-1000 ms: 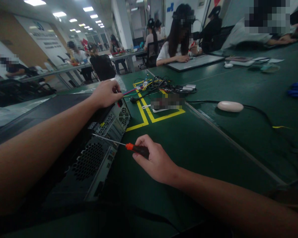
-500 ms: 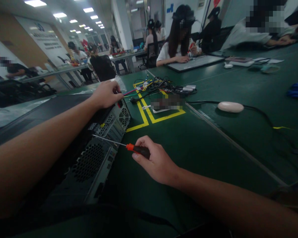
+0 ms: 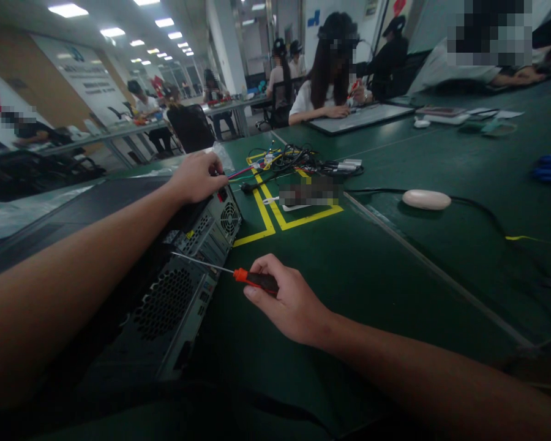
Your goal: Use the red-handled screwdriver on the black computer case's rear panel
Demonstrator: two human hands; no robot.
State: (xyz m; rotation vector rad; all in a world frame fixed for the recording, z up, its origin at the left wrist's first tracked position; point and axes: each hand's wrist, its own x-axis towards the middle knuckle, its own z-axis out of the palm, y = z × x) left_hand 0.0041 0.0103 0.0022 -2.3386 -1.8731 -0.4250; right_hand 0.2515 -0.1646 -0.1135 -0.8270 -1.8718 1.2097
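Observation:
A black computer case [image 3: 197, 309] lies on its side at the left, its rear panel with vents and ports facing right. My left hand [image 3: 197, 176] rests at the panel's far top corner, fingers curled over the edge; the fingertips are partly hidden. A screwdriver [image 3: 257, 280] with an orange and black handle is in the closed fingers of my right hand [image 3: 294, 300]. Its thin shaft points left, the tip at the upper rear edge of the case beside the honeycomb vent. Whether the tip sits on a screw is too dark to tell.
Beyond the case lies a tangle of cables [image 3: 298, 158] by yellow tape marks [image 3: 303, 219]. A pale oval object [image 3: 426, 199] sits along a black cord at the right. Across the table a person [image 3: 333, 73] works over a flat panel [image 3: 362, 116].
The view has shifted very slightly. Both hands, the screwdriver and the case look nearly the same as before.

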